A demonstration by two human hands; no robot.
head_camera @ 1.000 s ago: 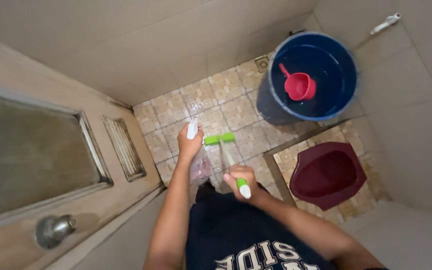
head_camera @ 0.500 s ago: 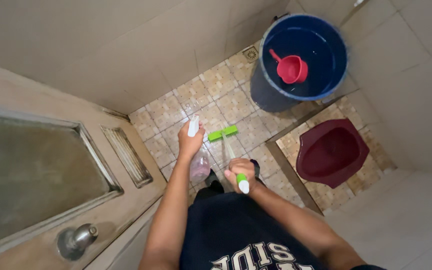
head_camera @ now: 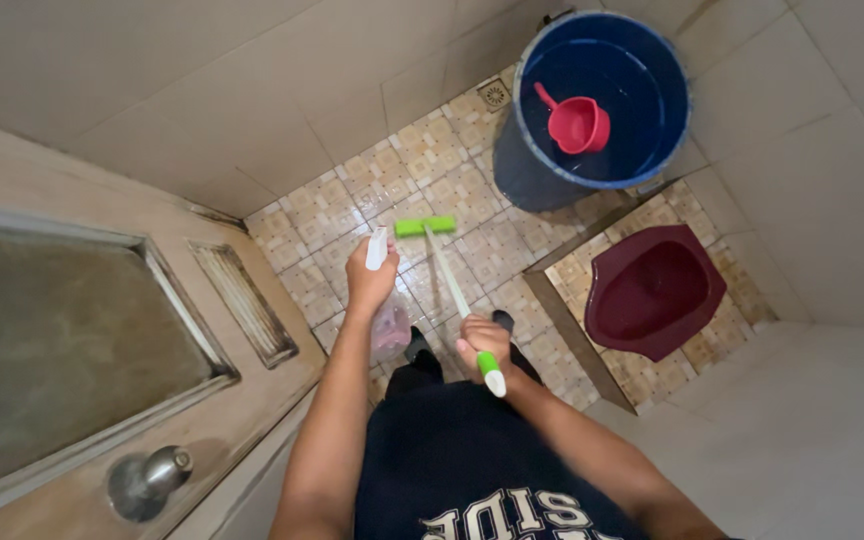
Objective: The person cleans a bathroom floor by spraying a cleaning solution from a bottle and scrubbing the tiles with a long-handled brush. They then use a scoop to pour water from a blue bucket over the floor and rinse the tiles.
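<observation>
Beige wall tiles close in a narrow washroom with a patterned tan tiled floor (head_camera: 452,190). Far left of both hands stands a worn beige door (head_camera: 102,300) with a frosted panel and a round metal knob (head_camera: 147,478) low on it. Beside the door, the left hand (head_camera: 370,283) is closed around the neck of a clear plastic spray bottle with a white trigger head (head_camera: 382,290); the nozzle sticks out above the fingers and the pinkish body hangs below the palm. Just to its right, the right hand (head_camera: 482,345) is wrapped around the green-and-white grip of a long-handled brush with a flat green head (head_camera: 442,270), the head resting on the floor ahead of both hands. Further right stands a big blue water bucket (head_camera: 602,100) with a red plastic dipper (head_camera: 574,122) floating inside, and nearer, a maroon squat toilet pan (head_camera: 652,290) set in a raised tiled step.
</observation>
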